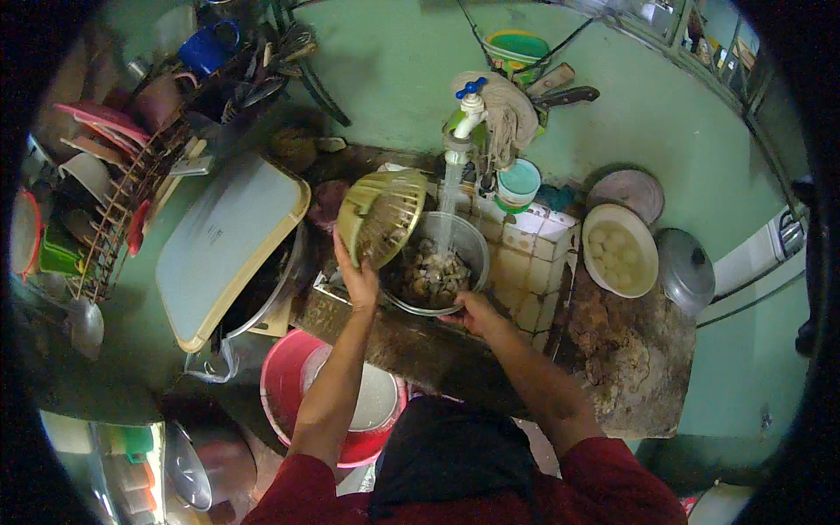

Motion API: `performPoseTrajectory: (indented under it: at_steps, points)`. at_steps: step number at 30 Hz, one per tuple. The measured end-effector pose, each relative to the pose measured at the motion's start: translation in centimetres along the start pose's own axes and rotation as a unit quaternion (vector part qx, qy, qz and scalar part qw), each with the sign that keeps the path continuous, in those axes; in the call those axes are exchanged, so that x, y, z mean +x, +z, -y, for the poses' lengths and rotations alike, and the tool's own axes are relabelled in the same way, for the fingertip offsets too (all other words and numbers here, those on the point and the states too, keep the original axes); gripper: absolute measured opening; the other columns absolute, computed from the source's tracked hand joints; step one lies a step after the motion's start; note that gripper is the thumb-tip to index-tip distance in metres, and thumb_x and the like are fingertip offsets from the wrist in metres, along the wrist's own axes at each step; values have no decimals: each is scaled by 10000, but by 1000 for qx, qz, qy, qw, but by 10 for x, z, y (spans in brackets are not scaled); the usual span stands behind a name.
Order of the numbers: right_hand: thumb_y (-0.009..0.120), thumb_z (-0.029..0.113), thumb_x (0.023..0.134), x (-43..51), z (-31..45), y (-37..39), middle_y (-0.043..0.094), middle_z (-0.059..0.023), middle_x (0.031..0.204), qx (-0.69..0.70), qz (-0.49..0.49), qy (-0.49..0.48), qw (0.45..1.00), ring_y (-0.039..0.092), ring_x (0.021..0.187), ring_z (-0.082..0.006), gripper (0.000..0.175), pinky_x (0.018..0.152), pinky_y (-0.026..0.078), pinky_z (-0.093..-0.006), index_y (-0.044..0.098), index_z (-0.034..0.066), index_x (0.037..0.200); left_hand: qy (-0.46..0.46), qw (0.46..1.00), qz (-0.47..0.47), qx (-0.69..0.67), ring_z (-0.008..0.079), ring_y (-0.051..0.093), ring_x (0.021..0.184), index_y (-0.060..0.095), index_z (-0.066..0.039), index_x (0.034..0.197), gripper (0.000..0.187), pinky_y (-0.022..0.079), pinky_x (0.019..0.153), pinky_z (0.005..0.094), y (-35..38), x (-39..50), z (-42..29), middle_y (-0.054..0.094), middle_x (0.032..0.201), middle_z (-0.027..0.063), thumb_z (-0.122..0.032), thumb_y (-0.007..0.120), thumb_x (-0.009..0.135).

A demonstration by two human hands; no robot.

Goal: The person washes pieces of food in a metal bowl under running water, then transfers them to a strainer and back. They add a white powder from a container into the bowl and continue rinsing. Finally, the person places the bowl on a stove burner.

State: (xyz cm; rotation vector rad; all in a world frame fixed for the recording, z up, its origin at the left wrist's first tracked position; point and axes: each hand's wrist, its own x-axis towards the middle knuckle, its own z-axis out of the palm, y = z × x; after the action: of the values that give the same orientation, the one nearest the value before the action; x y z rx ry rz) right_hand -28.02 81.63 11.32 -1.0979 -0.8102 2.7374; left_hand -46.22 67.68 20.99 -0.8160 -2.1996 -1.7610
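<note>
Water runs from a white tap with a blue handle (pixel 471 105) into a metal pot (pixel 478 246), landing on chopped pieces of food (pixel 436 272) that I cannot identify. My left hand (pixel 357 272) grips the lower edge of a yellow-green plastic strainer basket (pixel 384 210), tilted over the pot's left side; a few bits cling inside it. At the pot's near right rim is my right hand (pixel 474 314), fingers closed on the edge. The pot is held over a tiled sink (pixel 525 262).
Right of the sink stand a bowl of round pale pieces in liquid (pixel 620 252) and a metal lid (pixel 686 269). Left are a large tray-like lid (pixel 233 243) and a dish rack (pixel 115 223). A red tub (pixel 282 387) sits below. Knives (pixel 567 96) hang by the tap.
</note>
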Motion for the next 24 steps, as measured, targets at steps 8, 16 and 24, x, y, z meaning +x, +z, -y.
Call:
performPoseTrajectory:
  at_steps: [8,16,24]
  points:
    - [502,18,750,0,2,-6,530,-218,1121,28,-19,-25,999,584,1007,-381,360,815,576,-487,443,-54,1098,97,995,15,-7,352,355,1315,211,6,1451,749,243,1106,400,6,7,-4,346,1428,214,116,439,746]
    - [475,25,782,35,-1,-21,539,-210,1070,-19,-42,-17,999,612,940,-390,344,751,597,-449,448,-48,1117,-20,982,157,-106,384,337,1314,238,-59,1459,835,292,1089,398,16,-3,-14,352,1421,209,119,515,692]
    - [478,34,769,42,6,-22,546,-212,1059,0,-29,-2,1000,616,896,-403,385,703,598,-475,423,-16,1147,151,979,101,95,373,337,1326,234,-27,1451,798,260,1108,403,27,-2,12,354,1424,209,121,491,710]
